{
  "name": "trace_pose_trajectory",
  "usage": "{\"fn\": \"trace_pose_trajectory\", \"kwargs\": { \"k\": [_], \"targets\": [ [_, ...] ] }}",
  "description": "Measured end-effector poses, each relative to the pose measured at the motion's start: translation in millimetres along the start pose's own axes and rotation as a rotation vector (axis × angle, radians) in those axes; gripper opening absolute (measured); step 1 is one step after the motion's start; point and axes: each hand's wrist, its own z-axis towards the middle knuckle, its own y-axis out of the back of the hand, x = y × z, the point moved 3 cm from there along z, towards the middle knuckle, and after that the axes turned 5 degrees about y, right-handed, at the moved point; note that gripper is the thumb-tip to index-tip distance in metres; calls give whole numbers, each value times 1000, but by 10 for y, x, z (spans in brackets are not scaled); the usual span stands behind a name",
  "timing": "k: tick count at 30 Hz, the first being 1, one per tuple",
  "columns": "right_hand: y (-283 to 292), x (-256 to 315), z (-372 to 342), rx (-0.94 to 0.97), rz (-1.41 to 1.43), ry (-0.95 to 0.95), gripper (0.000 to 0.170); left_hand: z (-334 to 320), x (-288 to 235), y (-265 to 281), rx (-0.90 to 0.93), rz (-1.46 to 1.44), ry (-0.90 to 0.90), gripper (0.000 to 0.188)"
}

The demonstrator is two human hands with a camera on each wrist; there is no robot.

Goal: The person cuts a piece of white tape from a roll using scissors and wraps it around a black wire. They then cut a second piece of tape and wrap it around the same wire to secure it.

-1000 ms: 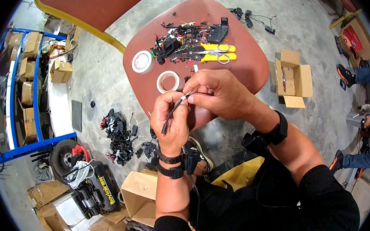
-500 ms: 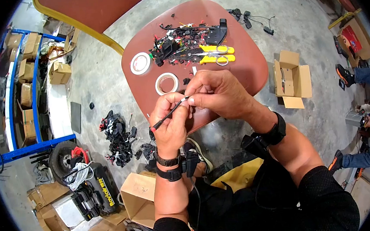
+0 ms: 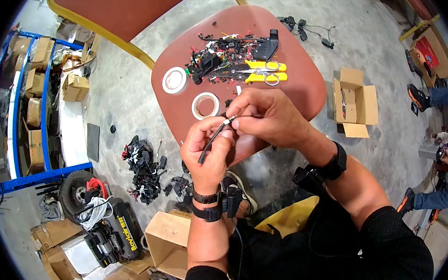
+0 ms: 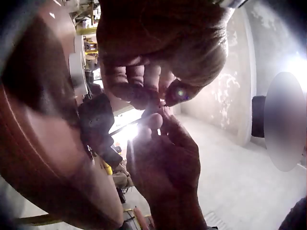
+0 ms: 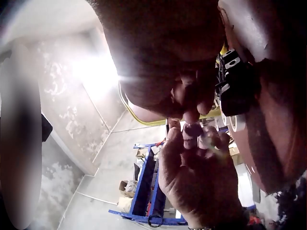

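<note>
A short black cable (image 3: pixel 209 144) with a white band near its upper end lies across the left hand (image 3: pixel 206 149), which pinches it between thumb and fingers. The right hand (image 3: pixel 272 118) pinches the cable's upper end, its fingertips close to the left ones. Both hands are above the near edge of the red-brown chair seat (image 3: pixel 304 89). In the left wrist view the left hand (image 4: pixel 163 43) and right hand (image 4: pixel 165 163) meet at the fingertips; the cable is hard to make out there. The right wrist view is dark, with the fingertips together.
On the seat are two white tape rolls (image 3: pixel 174 80), yellow-handled cutters (image 3: pixel 266 77), scissors and a heap of connectors and wire bits (image 3: pixel 222 53). Black connectors (image 3: pixel 145 170) lie on the floor at left. An open carton (image 3: pixel 367 105) stands at right; another person's legs (image 3: pixel 436 199) show beyond it.
The cable's lower end has swung about within the left hand and now points more steeply down. Both hands keep their pinch, staying close together. The head view has shifted slightly.
</note>
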Motion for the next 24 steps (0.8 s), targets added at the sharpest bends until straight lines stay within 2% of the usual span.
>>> {"fn": "trace_pose_trajectory", "kwargs": {
  "k": [2,10,14,17,20,24],
  "targets": [
    [1,-5,-7,-17,-22,2,14,-8,-40,12,-46,66,-61,22],
    [-15,22,-6,5,-198,113,17,-24,-20,81,-67,71,-43,16],
    [-18,37,-12,67,-91,23,18,-29,-51,82,-85,60,-66,13],
    [-4,20,38,93,43,-84,21,-22,-107,95,-41,169,-130,13],
    [38,72,68,132,40,-138,23,-12,-164,77,-6,345,-298,14],
    [30,112,106,151,42,-131,23,-48,-171,65,28,338,-237,16]
  ]
}}
